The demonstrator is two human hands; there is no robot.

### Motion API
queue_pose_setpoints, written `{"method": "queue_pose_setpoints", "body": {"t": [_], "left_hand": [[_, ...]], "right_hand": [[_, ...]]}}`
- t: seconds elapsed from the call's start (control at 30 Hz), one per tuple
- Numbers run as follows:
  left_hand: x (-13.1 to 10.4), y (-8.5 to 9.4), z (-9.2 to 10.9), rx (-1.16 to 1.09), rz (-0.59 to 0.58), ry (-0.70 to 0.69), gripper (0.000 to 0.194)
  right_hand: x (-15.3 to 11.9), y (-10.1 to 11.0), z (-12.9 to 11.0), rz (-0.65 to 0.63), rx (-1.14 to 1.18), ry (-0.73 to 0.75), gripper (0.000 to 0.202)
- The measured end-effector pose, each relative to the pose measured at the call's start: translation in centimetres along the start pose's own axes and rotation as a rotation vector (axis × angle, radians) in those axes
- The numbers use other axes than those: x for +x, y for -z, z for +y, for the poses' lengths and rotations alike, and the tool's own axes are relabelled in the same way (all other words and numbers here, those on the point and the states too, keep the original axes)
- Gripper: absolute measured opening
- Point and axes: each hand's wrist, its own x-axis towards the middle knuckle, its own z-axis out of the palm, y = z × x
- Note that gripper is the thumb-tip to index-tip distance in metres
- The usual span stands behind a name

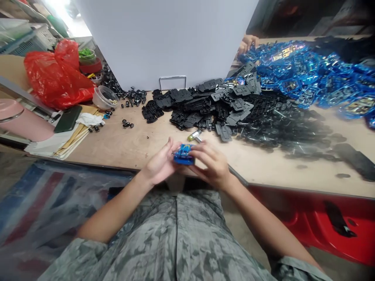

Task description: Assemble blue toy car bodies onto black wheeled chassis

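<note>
Between my two hands, above the table's front edge, is a small blue toy car body (183, 154) with yellow marks on it. My left hand (160, 163) supports it from the left, palm turned up and thumb raised. From the right, the fingers of my right hand (211, 164) are closed on the car's side. Just beyond the car, a small hammer (195, 136) with a yellowish end lies on the table. Behind that spreads a heap of flat black car base plates (193, 105).
Wheel axles (272, 125) lie right of the plates, with shiny blue car shells (310, 74) piled behind. A white panel (170, 43) stands at the back. On the left are a red plastic bag (60, 80), a phone (68, 119) and a pink bottle (25, 119). Another person's hand (248, 42) shows beyond the panel.
</note>
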Motion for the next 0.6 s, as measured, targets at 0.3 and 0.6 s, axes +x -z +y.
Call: {"method": "queue_pose_setpoints", "body": {"t": [0.3,0.6], "left_hand": [[-1.5,2.0,-0.6,0.789,0.114,-0.712,0.028],[-1.2,2.6,-0.6,0.899,0.025,-0.817,0.025]], "right_hand": [[0.5,-1.3,-1.0,0.091,0.474,-0.499,0.025],[2.3,1.3,-0.9,-0.12,0.31,-0.203,0.012]]}}
